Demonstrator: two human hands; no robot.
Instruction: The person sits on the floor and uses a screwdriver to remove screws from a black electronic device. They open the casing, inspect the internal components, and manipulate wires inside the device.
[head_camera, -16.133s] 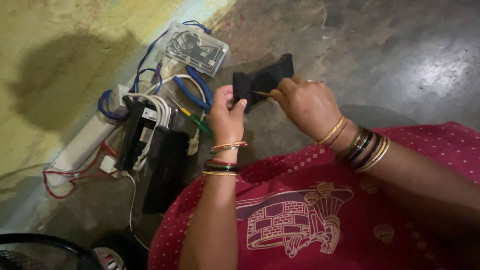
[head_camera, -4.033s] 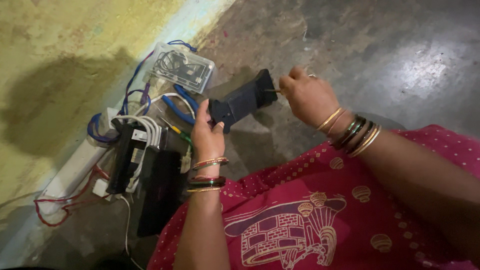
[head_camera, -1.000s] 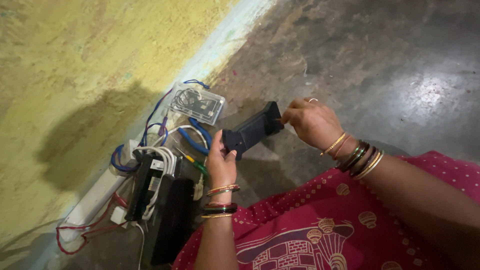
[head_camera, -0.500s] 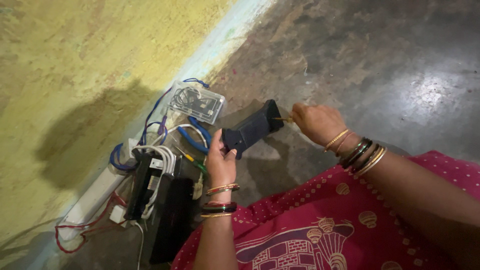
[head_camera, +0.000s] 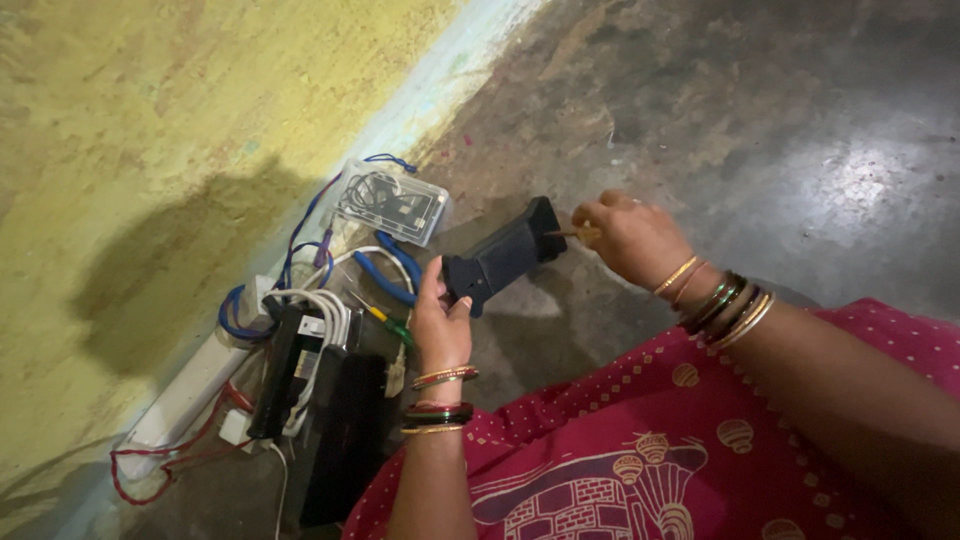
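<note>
My left hand (head_camera: 441, 318) grips the near end of a black plastic casing (head_camera: 503, 256) and holds it up over the floor. My right hand (head_camera: 628, 236) is closed on a small screwdriver with a yellowish handle (head_camera: 585, 233); its thin shaft points at the far end of the casing. Both wrists carry several bangles.
A clear plastic box (head_camera: 391, 202) of parts lies by the yellow wall. Blue-handled pliers (head_camera: 381, 277), a green screwdriver (head_camera: 386, 320), a white power strip (head_camera: 185, 395), white, blue and red wires and black devices (head_camera: 345, 435) crowd the floor at left. My pink patterned garment (head_camera: 660, 440) fills the bottom right.
The casing and my right hand with the screwdriver have stayed together with only slight shifts. The camera view has drifted a little.
</note>
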